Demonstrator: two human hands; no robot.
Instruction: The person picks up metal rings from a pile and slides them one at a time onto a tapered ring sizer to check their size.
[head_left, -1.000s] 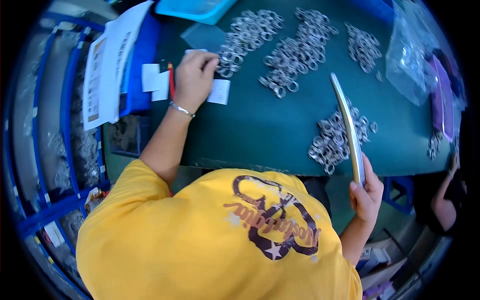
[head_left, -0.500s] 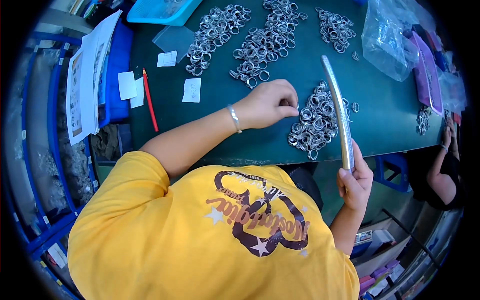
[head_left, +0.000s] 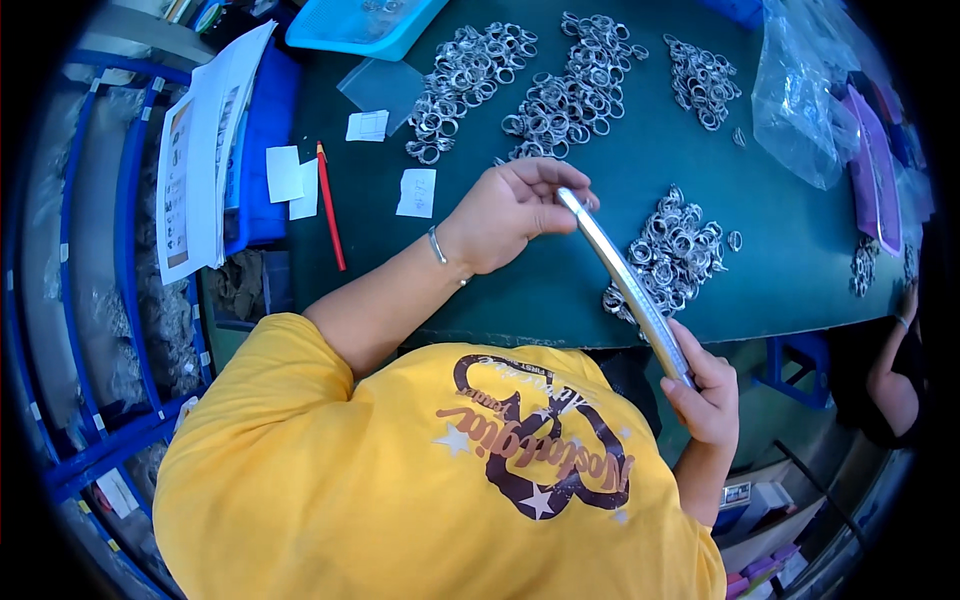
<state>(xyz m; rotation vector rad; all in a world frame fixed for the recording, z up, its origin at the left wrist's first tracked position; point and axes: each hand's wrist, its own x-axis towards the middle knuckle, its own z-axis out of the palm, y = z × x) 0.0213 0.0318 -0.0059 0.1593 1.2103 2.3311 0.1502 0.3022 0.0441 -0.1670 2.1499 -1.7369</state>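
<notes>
My right hand [head_left: 705, 395] grips a long, tapered metal ring mandrel [head_left: 625, 272] by its thick lower end. The mandrel slants up and left over the nearest pile of silver-coloured rings [head_left: 678, 250]. At its thin tip, my left hand [head_left: 515, 212] is closed in a pinch. A ring, mostly hidden by the fingers, seems to be in that pinch around the tip. Farther back on the green table lie more rings: a left heap [head_left: 470, 75], a middle heap [head_left: 575, 90] and a smaller right heap [head_left: 702, 80].
Left of my arm lie a red pencil [head_left: 331, 210] and white paper slips [head_left: 416, 192]. A blue basket [head_left: 370, 30] stands at the back left. On the right are a clear plastic bag [head_left: 795, 110], a purple tray [head_left: 872, 170] and another person's arm [head_left: 888, 355].
The mandrel has tilted left, and its tip has come down to my left hand's fingers. My left hand has moved slightly away from the near ring pile.
</notes>
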